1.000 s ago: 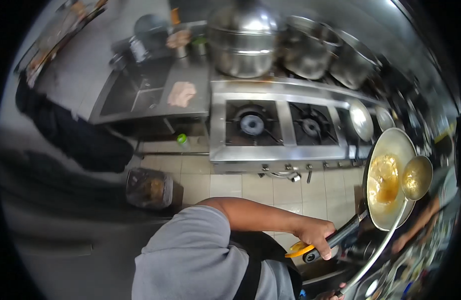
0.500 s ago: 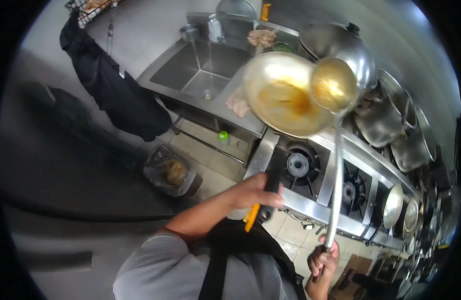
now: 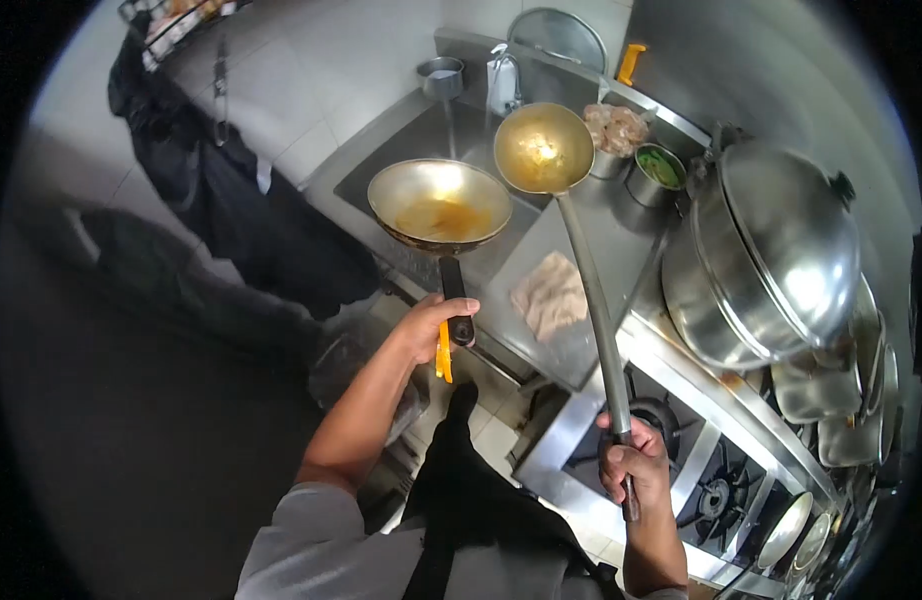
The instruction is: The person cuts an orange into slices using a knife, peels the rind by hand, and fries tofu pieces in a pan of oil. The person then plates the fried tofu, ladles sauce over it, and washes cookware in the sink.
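My left hand (image 3: 433,325) is closed round the black handle of a wok (image 3: 441,205), with a yellow-orange object (image 3: 444,358) held against that handle. The wok hangs over the sink, and a little brown liquid lies in its bottom. In my right hand (image 3: 633,462) is the dark grip of a long-handled ladle (image 3: 544,150). The ladle's bowl is to the right of the wok, apart from it, near the far side of the sink; its inside shines golden.
Beyond is a sink (image 3: 396,150) with a tap (image 3: 511,75). A crumpled cloth (image 3: 551,296) lies on the steel counter, near pots of meat (image 3: 616,128) and greens (image 3: 659,168). A large lidded steamer (image 3: 761,260) and stove burners (image 3: 721,495) stand at the right.
The view has turned towards the sink. The wok and ladle have gone from beside and above the stove to over the sink area, still in my hands.
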Tool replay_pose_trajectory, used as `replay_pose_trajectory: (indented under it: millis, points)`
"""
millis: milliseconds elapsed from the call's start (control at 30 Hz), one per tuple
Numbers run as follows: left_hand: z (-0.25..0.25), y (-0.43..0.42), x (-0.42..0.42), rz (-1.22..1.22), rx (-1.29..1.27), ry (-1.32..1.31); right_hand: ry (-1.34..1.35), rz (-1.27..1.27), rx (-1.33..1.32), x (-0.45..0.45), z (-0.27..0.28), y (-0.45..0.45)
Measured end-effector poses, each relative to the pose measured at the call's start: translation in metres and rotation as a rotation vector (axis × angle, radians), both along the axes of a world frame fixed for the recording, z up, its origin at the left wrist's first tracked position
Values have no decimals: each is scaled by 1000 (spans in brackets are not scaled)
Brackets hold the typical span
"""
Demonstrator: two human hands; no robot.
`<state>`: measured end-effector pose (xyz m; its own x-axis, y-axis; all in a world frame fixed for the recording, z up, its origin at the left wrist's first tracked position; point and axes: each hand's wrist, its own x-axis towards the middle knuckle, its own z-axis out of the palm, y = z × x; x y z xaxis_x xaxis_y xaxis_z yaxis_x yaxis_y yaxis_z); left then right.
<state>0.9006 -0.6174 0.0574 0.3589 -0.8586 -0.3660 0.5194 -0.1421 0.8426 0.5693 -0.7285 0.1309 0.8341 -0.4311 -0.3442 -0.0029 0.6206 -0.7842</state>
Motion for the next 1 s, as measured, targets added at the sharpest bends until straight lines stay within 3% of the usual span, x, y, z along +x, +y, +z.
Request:
replay_pose_trajectory:
  millis: [133,300,600,700,800,933,1000]
  points:
    - [-37,-57,112,-13,90,36,244,-73,-147,116,-1,-41]
    - [-93,-124,239,-107,325,182,335,-60,-136,246,-42,-100]
    - [-197,-173,333,-450,470,380,500,-6,-108,381,-153,-164]
    - [-202,-171,341,-569,543,338,481,-34,-53,412,-184,-169]
    - [-203,-175,345,-650,722,-106,564,-41,-63,435,-209,-170]
    - [-206,-176,373,-879,690,-142,636,57,-70,446,-244,-173]
    - [-186,-177,385,-993,856,-328,697,171,-187,440,-265,-176]
